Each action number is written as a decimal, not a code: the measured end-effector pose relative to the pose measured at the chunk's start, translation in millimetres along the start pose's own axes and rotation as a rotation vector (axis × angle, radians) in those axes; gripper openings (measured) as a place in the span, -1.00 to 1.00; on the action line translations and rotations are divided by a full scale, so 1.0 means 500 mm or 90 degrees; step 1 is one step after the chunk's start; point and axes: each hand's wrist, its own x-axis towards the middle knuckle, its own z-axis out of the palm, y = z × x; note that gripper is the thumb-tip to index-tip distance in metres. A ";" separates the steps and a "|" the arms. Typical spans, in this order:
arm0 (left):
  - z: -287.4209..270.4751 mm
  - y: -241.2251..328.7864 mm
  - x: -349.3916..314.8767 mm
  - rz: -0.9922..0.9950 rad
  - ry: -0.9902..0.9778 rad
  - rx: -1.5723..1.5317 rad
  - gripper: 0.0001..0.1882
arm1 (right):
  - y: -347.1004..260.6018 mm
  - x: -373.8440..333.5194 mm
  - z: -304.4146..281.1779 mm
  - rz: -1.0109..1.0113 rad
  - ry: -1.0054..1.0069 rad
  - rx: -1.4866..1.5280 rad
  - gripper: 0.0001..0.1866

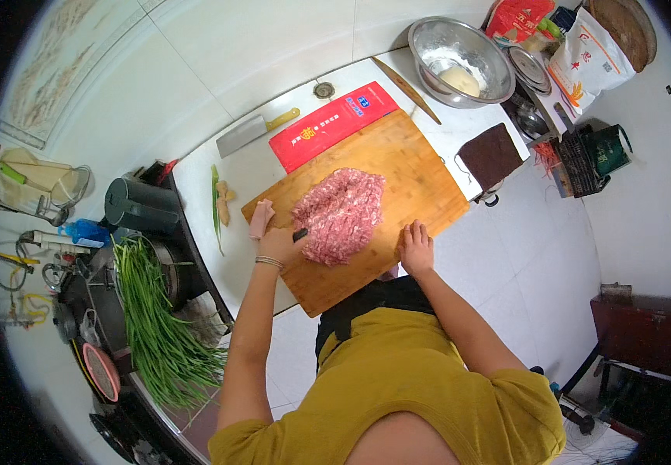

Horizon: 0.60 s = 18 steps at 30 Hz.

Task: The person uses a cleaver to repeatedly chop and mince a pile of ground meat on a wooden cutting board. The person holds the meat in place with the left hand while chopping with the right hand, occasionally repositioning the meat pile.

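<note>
My left hand [277, 245] is closed at the left side of a wooden cutting board [422, 167]. A short black end, like a handle tip [300, 235], sticks out from it toward the meat; the rest is hidden by the fingers. Just beyond those fingers lies a pale pink, folded-looking piece [261, 218], its kind unclear. A broad mound of minced meat [341, 215] covers the middle of the board. At the board's near right edge my right hand [417, 248] rests with fingers stretched out, holding nothing.
Behind the board lie a red packet [335, 126], a cleaver [244, 136] and a tapered wooden stick [407, 90]. A steel bowl [459, 62] holds dough [460, 80]. Ginger [224, 204] and scallion [216, 203] lie left; long green chives [157, 325] lie farther left. A brown cloth [490, 157] sits right.
</note>
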 end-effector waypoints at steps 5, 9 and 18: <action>-0.009 0.067 -0.013 -0.069 0.264 -0.238 -0.39 | 0.003 -0.005 0.009 -0.004 0.010 -0.017 -0.40; 0.167 0.029 0.053 -0.252 0.167 -0.219 -0.37 | 0.002 -0.006 0.015 -0.005 0.011 -0.003 -0.40; 0.130 0.088 0.017 -0.263 0.142 -0.235 -0.36 | 0.001 -0.008 0.009 -0.003 -0.012 -0.024 -0.39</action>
